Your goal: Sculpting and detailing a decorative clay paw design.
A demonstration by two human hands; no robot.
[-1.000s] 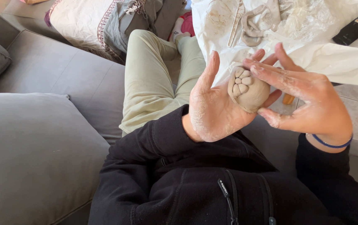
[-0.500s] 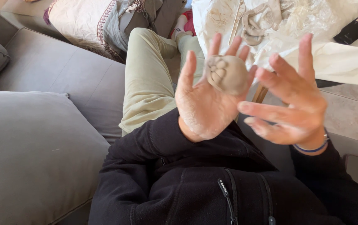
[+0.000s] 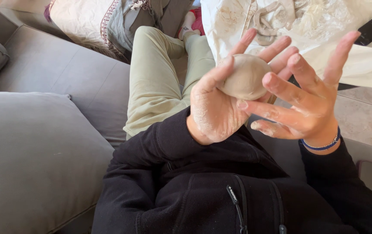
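Here the left hand (image 3: 214,106) cupped a grey clay ball (image 3: 245,76). The right hand (image 3: 305,102), fingers spread apart, brushed it. Crumpled white plastic wrap (image 3: 307,26) lay beyond the ball.

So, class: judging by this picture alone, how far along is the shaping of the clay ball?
Done: the clay ball already looks round and mostly smooth. In hand: it rests in the left hand, while the right hand is open beside it. Left: clay scraps lie unused on the white sheet.
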